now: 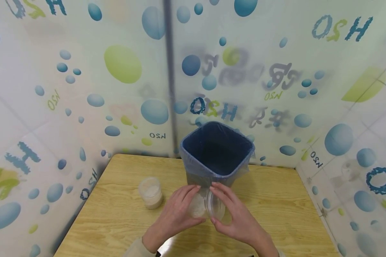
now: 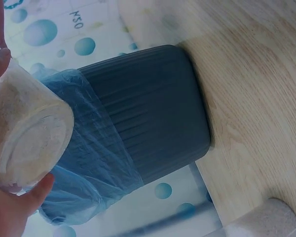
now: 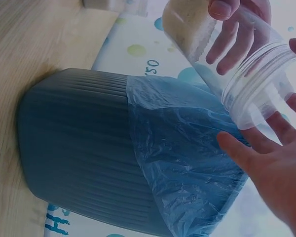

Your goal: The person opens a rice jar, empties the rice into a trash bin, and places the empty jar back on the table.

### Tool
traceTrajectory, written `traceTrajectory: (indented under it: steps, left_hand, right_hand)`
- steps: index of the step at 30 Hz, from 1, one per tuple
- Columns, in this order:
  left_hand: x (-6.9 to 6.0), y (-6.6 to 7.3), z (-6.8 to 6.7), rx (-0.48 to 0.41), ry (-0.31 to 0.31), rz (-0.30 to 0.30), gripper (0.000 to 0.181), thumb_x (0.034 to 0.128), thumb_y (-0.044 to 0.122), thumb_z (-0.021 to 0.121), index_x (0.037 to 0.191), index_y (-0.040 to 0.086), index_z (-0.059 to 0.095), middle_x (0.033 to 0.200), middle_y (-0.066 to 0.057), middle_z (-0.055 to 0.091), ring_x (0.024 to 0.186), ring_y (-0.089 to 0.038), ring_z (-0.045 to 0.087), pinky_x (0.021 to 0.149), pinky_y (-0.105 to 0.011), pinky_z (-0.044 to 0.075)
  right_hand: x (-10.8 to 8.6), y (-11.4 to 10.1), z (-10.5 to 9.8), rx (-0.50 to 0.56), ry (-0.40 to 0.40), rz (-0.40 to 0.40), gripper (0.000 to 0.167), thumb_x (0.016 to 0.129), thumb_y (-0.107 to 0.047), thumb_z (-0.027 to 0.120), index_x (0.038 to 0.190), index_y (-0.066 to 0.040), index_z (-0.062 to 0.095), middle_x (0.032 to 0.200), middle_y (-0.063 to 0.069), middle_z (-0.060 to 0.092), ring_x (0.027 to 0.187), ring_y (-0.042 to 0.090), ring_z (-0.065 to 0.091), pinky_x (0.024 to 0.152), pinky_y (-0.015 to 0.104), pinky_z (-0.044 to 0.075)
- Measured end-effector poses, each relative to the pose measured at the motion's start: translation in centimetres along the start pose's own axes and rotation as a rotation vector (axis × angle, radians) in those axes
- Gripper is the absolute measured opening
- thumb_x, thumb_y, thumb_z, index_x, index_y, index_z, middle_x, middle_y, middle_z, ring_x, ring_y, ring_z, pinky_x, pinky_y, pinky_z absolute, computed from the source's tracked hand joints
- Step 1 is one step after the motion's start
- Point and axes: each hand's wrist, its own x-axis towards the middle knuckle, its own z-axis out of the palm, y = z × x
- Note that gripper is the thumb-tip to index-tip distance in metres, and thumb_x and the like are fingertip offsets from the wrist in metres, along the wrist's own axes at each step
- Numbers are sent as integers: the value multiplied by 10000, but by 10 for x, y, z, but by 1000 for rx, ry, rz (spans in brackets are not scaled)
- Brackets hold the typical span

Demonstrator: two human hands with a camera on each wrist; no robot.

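1. A backdrop printed with blue and green dots and lettering filled the top and both sides of the head view.
2. The wooden table spread across the lower part of that frame.
3. A dark blue bin stood upright on the table, right of centre, near its far edge. The left wrist view showed its ribbed side at the middle of the frame, turned sideways.
4. A thin, translucent blue liner was folded over the bin's rim, creased and hanging down the outside.
5. The left hand, at the lower centre of the head view, grasped a jar, fingers and thumb curled around it.
6. The right hand, at the lower right of centre, pinched a clear lid between thumb and fingers.
7. The jar was at the lower centre, before the bin, tilted, with pale grainy contents towards its base.
8. A second jar, also with pale contents, stood on the table left of the left hand.
9. The lid was at the jar's threaded mouth; whether it was screwed on could not be told.
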Motion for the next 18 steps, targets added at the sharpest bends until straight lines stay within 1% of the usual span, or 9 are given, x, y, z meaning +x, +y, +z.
traceTrajectory:
  steps: [2, 4, 6, 8, 10, 12, 15, 18]
  left_hand:
    - [-1, 0, 0, -6, -5, -5, 1071, 556, 475, 1004, 1420, 44, 541, 1334, -89, 605, 1170, -264, 613, 957, -436, 536]
    - [-1, 1, -1, -8, -13, -12, 1069, 560, 477, 1003, 1423, 50, 537, 1338, -85, 602, 1180, -260, 608, 962, -434, 534]
    - [0, 1, -1, 0, -8, -7, 1064, 560, 474, 1004, 1419, 47, 542, 1334, -88, 606, 1177, -263, 611, 963, -436, 535]
    - [1, 2, -1, 18, 5, 7, 1052, 558, 470, 1004, 1407, 44, 554, 1326, -91, 609, 1174, -267, 612, 965, -436, 534]
    - [2, 2, -1, 47, 31, 37, 1047, 547, 461, 1007, 1393, 28, 567, 1313, -101, 618, 1166, -280, 619, 971, -446, 532]
    - [4, 2, -1, 75, 56, 69, 1050, 530, 451, 1013, 1377, 9, 579, 1299, -114, 626, 1158, -293, 625, 975, -456, 530]
    - [5, 2, -2, 97, 70, 95, 1066, 505, 445, 1023, 1367, -4, 584, 1294, -122, 631, 1162, -300, 627, 988, -460, 524]
    - [4, 2, -3, 100, 63, 97, 1076, 497, 447, 1027, 1368, -2, 583, 1299, -120, 630, 1165, -297, 626, 990, -455, 523]
  right_hand:
    - [0, 0, 0, 1, -2, -5, 796, 858, -289, 835, 1534, -89, 464, 1586, 103, 418, 1412, 260, 465, 1077, 356, 485]
    - [-1, -1, 0, -15, 10, -2, 818, 876, -356, 825, 1543, -74, 445, 1586, 120, 413, 1403, 270, 472, 1058, 393, 503]
    - [-1, -2, 1, -54, 37, 18, 849, 889, -445, 801, 1553, -68, 428, 1579, 122, 419, 1379, 277, 494, 1017, 440, 532]
    - [-1, -3, 1, -98, 66, 64, 872, 900, -528, 762, 1562, -78, 417, 1565, 106, 433, 1335, 269, 528, 966, 452, 560]
    - [-1, -5, 2, -139, 87, 118, 872, 908, -581, 724, 1568, -102, 416, 1537, 86, 461, 1260, 256, 578, 903, 431, 585]
    - [-1, -6, 2, -174, 92, 166, 854, 913, -607, 698, 1567, -132, 425, 1491, 73, 502, 1179, 227, 613, 844, 395, 596]
    - [-1, -8, 3, -183, 72, 214, 811, 914, -598, 702, 1546, -152, 459, 1433, 60, 549, 1106, 194, 639, 791, 340, 595]
    - [-1, -10, 3, -157, 51, 246, 769, 908, -565, 726, 1514, -145, 505, 1395, 46, 575, 1105, 182, 642, 783, 302, 596]
